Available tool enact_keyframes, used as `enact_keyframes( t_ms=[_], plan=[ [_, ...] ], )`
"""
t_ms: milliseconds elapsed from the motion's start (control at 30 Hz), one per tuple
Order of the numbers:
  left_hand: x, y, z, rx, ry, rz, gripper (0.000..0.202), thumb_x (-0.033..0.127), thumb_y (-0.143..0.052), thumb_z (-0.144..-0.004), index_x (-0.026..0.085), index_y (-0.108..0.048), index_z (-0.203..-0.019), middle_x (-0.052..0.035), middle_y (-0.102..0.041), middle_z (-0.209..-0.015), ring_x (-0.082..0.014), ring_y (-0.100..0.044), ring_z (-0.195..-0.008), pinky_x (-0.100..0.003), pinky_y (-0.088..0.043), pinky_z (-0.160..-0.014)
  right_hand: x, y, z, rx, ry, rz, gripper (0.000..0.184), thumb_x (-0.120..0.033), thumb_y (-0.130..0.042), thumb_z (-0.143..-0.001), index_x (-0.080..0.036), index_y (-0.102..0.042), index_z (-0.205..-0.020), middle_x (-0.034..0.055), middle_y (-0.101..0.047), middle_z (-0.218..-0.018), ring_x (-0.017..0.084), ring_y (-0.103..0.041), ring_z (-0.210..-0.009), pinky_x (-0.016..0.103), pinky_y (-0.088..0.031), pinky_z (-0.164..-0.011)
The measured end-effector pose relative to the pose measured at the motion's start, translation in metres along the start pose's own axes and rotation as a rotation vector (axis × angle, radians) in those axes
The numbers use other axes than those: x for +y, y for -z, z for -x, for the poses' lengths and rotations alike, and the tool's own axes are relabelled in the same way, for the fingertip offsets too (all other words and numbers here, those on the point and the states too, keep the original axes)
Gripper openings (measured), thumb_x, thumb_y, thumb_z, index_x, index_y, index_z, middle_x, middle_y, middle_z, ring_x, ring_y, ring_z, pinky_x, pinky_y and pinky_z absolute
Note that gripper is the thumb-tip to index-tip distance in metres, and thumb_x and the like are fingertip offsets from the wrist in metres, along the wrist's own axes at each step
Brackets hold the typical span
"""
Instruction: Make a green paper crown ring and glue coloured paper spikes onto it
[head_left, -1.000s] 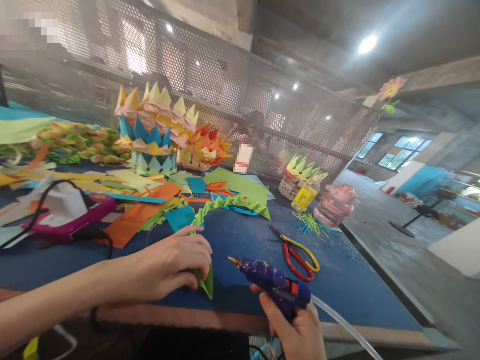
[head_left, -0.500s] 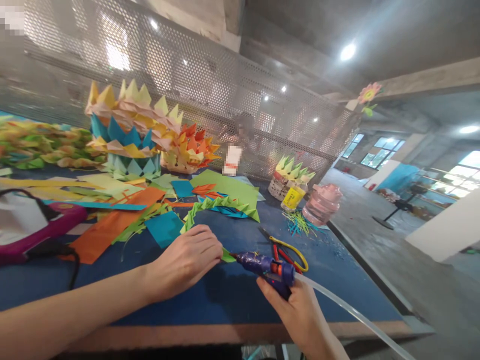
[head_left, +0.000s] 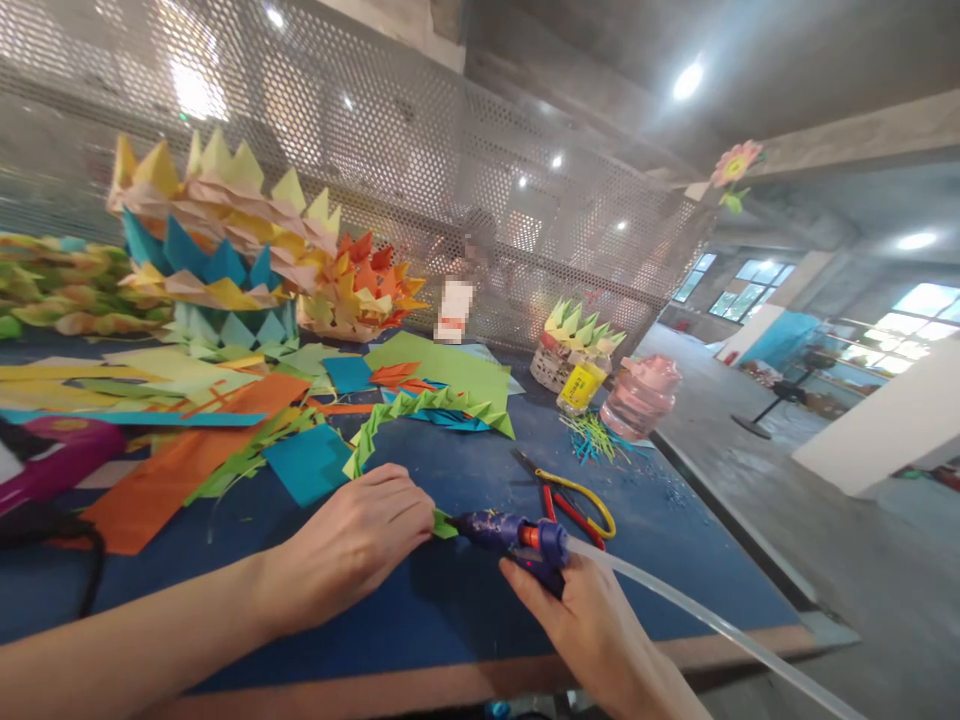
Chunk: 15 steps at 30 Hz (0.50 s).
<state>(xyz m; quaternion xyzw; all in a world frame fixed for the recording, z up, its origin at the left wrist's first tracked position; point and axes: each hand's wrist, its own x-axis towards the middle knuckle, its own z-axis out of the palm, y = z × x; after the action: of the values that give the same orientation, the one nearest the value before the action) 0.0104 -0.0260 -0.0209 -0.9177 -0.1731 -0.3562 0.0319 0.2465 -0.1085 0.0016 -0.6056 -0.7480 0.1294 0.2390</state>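
My left hand [head_left: 367,545] is closed on a folded green paper piece [head_left: 445,524], whose tip pokes out past the fingers. A curved chain of folded green paper [head_left: 405,405] runs from behind that hand to the right; whether it joins the held piece is hidden. My right hand [head_left: 585,610] grips a blue hot glue gun [head_left: 510,535], with a clear glue stick [head_left: 675,593] trailing from its back. The gun's nozzle is at the green tip, touching it or very close. Beyond the gun lie pliers [head_left: 576,500] with red and yellow handles.
Paper crowns [head_left: 217,255] stand at the back left above loose coloured strips [head_left: 202,440]. A purple tool [head_left: 71,455] lies at the left edge. Back right are a yellow-labelled bottle [head_left: 581,385], a pink bottle [head_left: 641,395] and paper shreds [head_left: 589,437]. A mesh panel [head_left: 375,150] rises behind.
The view has shifted a little, so things on the table sit further left. Both hands keep their holds, and the nozzle stays at the green paper tip.
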Motion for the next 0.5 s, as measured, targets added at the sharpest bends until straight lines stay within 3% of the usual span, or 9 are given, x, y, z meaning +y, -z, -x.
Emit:
enact_keyframes(
  t_ms=[233, 500],
  plan=[
    [-0.001, -0.001, 0.000, 0.010, -0.019, -0.007, 0.024, 0.010, -0.038, -0.095, 0.017, -0.058, -0.083, -0.0022, -0.064, -0.075, -0.0145, -0.060, -0.071, -0.031, -0.047, -0.078, 0.003, -0.002, 0.002, 0.012, 0.027, 0.070, 0.023, -0.039, -0.052, -0.090, -0.021, -0.065, -0.093, 0.0037, -0.070, -0.088, 0.022, -0.064, -0.081, 0.033, -0.047, -0.075],
    [-0.002, -0.003, 0.003, -0.003, -0.014, -0.007, 0.023, 0.011, -0.040, -0.095, 0.017, -0.059, -0.084, -0.0030, -0.064, -0.077, -0.0154, -0.061, -0.075, -0.033, -0.047, -0.080, -0.007, 0.008, -0.001, -0.091, 0.031, 0.016, 0.012, -0.032, -0.055, -0.091, -0.023, -0.060, -0.085, -0.0024, -0.066, -0.084, 0.015, -0.058, -0.075, 0.025, -0.042, -0.069]
  ],
)
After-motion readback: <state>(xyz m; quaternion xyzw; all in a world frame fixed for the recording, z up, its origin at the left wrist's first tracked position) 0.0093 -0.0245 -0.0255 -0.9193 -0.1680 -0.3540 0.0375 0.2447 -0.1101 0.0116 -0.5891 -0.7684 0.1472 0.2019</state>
